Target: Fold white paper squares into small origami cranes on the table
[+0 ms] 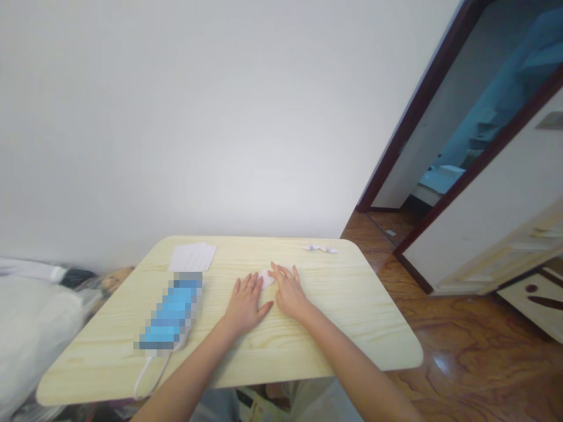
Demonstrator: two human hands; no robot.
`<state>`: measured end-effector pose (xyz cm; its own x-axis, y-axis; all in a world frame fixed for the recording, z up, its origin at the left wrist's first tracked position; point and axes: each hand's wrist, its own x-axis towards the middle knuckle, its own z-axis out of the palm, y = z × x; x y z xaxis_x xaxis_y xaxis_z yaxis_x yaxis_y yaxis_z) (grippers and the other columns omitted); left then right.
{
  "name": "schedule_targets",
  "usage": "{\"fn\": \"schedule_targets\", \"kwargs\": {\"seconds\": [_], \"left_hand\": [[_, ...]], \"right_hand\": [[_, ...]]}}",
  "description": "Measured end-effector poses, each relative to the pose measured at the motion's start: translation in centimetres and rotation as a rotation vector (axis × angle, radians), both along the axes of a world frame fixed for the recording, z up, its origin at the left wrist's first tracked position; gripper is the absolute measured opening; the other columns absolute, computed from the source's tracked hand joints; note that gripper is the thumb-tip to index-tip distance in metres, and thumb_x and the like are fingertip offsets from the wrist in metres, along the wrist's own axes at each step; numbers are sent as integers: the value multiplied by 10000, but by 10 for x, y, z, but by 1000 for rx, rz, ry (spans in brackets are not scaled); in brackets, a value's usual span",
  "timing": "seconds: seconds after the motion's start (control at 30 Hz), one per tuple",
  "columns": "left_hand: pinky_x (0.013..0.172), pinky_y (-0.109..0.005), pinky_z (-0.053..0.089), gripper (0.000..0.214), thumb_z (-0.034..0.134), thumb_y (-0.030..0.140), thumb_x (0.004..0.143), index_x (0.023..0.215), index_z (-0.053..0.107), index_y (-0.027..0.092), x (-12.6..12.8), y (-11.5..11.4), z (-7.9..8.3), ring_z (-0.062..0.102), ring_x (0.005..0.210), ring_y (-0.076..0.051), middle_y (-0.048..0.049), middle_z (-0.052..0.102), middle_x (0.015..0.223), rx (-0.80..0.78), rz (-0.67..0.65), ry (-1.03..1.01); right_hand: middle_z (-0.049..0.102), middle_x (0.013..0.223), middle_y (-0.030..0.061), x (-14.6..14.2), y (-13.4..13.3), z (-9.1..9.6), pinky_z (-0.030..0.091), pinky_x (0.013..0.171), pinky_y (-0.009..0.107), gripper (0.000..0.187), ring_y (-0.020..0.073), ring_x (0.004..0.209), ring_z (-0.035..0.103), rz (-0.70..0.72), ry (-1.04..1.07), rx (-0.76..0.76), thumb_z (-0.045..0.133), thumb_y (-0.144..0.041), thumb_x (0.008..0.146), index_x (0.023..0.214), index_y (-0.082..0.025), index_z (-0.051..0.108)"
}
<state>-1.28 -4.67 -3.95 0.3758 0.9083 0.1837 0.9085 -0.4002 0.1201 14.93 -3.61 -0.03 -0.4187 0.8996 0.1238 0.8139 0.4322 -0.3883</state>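
Observation:
A small white piece of paper (265, 279) lies flat on the wooden table (334, 328) between my two hands; whether it is folded I cannot tell. My left hand (245, 303) rests on the tabletop with its fingers stretched out, the fingertips at the paper's left edge. From the other side my right hand (288, 288) touches the paper's right edge, its fingers extended and spread. Parts of the paper are hidden under the fingertips.
White paper sheets (192, 257) lie at the back left. Nearer stands or lies a phone (171, 313), blurred out, with a white cable (143, 375). Two small folded paper shapes (320, 248) sit at the back right. A wall (264, 117) rises behind; a doorway (422, 146) is to the right.

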Motion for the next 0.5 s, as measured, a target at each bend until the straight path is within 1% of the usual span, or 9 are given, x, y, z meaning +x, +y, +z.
{"fn": "schedule_targets", "kwargs": {"seconds": [0.07,0.17,0.27,0.33,0.5], "left_hand": [[1031,-497,155,694,283,595,805,1302,378,120,-1,-1,1,238,1288,-300,-151,325,1385,-4,4,-7],[1030,-502,152,694,248,608,811,1321,349,148,-6,-2,4,200,1303,-297,-129,297,1403,-54,-32,-1],[1021,-517,156,667,226,611,818,1340,309,204,-14,-5,9,192,1305,-299,-103,283,1413,-117,-96,21],[1014,-529,156,643,225,617,816,1340,303,252,-17,-8,13,176,1307,-311,-85,260,1424,-130,-121,32],[998,-546,159,629,237,638,800,1325,323,301,-14,-14,18,178,1298,-346,-99,268,1420,-120,-110,52]], "right_hand": [[504,1260,53,2,-6,0,-36,1049,444,761,151,1269,217,33,38,-40,362,-70,667,1379,-119,98],[520,1244,49,4,-10,-1,-41,1043,457,741,164,1265,226,26,40,-83,363,-67,670,1373,-124,136],[522,1243,39,6,-6,-2,-45,1043,453,725,162,1257,239,6,33,-84,364,-65,682,1371,-143,153],[527,1238,33,6,-4,-4,-39,1043,452,722,158,1248,251,-5,37,-83,368,-65,686,1370,-157,156],[546,1214,25,3,-2,-12,-40,1041,454,711,163,1231,267,-45,85,-60,375,-64,684,1360,-167,184]]}}
